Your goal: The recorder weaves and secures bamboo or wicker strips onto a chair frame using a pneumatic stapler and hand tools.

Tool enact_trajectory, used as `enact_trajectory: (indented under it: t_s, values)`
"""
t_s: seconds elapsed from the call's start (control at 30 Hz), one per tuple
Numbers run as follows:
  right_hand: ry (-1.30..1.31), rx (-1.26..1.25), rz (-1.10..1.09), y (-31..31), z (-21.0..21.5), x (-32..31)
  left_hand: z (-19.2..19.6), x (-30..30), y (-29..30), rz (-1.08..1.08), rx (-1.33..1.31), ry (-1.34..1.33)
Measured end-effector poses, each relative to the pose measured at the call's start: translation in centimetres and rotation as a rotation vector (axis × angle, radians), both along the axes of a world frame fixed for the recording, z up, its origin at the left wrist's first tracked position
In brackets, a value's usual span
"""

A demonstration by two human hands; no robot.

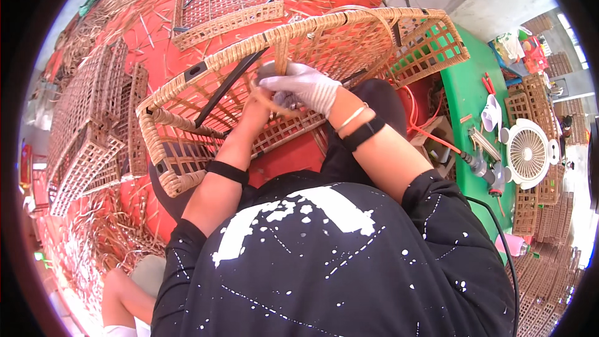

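A woven rattan basket frame [218, 60] lies tilted across my lap, its long rim wrapped in pale rattan. Both hands meet at its near side, below that rim. My right hand [302, 85], in a whitish glove, has its fingers closed on a flat rattan strip [282, 56] that runs down from the rim. Close against it is my left hand [261, 95], its fingers curled and partly covered by the right one; what they hold is hidden. A loose curl of the strip bends below the hands. Black bars [231, 86] brace the basket's inside.
Stacked woven panels [87, 118] stand at left, above scattered rattan scraps [118, 237]. A lattice tray [228, 0] lies on the red floor ahead. At right, a green table [465, 150] bears an air tool [483, 165] on an orange hose, near a white fan [528, 153]. Someone's knee [121, 293] shows lower left.
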State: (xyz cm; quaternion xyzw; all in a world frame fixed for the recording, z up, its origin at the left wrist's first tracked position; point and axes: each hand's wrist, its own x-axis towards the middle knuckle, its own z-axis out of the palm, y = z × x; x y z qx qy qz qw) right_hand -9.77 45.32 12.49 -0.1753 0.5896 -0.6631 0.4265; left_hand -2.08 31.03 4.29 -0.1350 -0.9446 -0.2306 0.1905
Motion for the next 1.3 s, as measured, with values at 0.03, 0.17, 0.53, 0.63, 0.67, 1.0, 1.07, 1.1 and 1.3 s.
enact_trajectory:
  t_s: [0.03, 0.17, 0.53, 0.63, 0.67, 1.0, 1.07, 1.1, 1.3]
  values:
    - [0.222, 0.09, 0.052, -0.7, -0.9, -0.7, 0.0, -0.4, 0.6, 0.051, 0.53, -0.237]
    - [0.813, 0.502, 0.132, 0.3, 2.5, 0.3, -2.5, -1.8, 0.5, 0.129, 0.978, -0.498]
    - [0.948, 0.79, 0.159, 0.9, 4.4, 2.1, -0.2, 0.3, -0.5, 0.194, 0.853, -0.51]
    - [0.956, 0.785, 0.148, 0.7, 3.5, 1.8, 1.3, 0.8, 0.6, 0.154, 0.92, -0.484]
    - [0.957, 0.782, 0.151, 0.6, 3.1, 1.8, 1.0, 0.8, 0.3, 0.158, 0.919, -0.482]
    - [0.912, 0.604, -0.015, 0.6, 3.6, 1.5, -0.1, 0.2, -0.7, 0.072, 0.995, -0.584]
    - [0.858, 0.583, 0.034, 0.4, 3.5, 1.3, -1.1, 0.2, -1.5, 0.078, 1.072, -0.576]
    - [0.784, 0.493, 0.079, 0.5, 2.3, 0.6, -0.7, 0.3, -0.9, 0.128, 1.08, -0.606]
    - [1.052, 0.789, 0.293, 0.2, 3.4, -0.3, -2.5, -0.4, -1.1, 0.115, 0.89, -0.581]
